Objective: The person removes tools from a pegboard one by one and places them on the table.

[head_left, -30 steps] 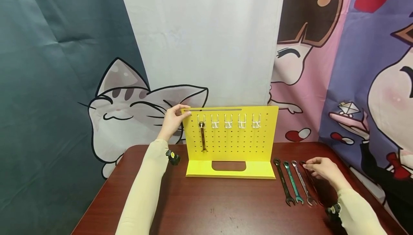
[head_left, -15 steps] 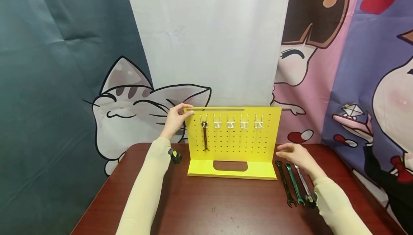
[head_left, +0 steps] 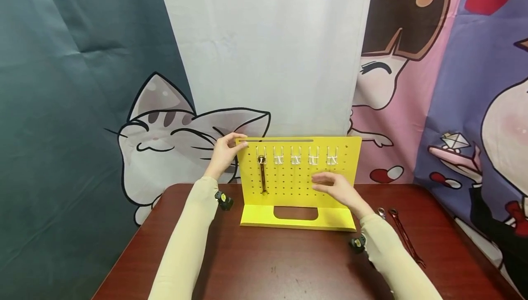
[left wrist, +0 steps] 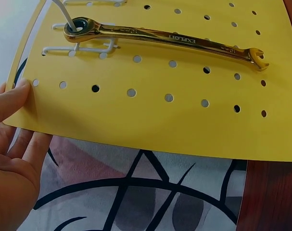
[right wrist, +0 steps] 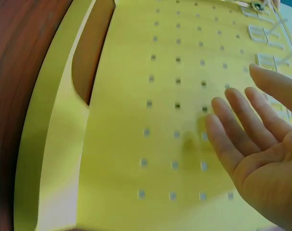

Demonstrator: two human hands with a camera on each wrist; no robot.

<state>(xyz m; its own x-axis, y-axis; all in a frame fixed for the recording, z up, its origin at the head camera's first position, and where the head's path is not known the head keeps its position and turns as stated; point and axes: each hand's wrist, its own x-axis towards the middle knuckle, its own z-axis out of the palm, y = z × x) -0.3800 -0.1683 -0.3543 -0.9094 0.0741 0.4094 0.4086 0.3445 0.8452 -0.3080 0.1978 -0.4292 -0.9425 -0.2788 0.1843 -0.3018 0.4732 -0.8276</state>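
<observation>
A yellow pegboard (head_left: 297,192) stands upright on its base. My left hand (head_left: 222,155) pinches its top left corner, thumb in front and fingers behind, as the left wrist view also shows. From the leftmost white hook hangs a shiny gold combination wrench (left wrist: 170,38), ring end up. My right hand (head_left: 337,189) is in front of the board's right half, below the hooks. In the right wrist view its fingers (right wrist: 237,120) are spread loosely and nothing lies in the palm. Several white hooks (head_left: 295,155) to the right of the wrench carry nothing.
On the table (head_left: 264,263), right of the board, lie a red wrench (head_left: 406,238) and a silver wrench (head_left: 382,213), the latter mostly behind my right arm. That arm hides the spot where black and green wrenches lay. A printed curtain (head_left: 268,52) hangs behind.
My right hand has left the red wrench at the right and moved left, past the other wrenches, to the front of the board. The left hand keeps its grip on the corner.
</observation>
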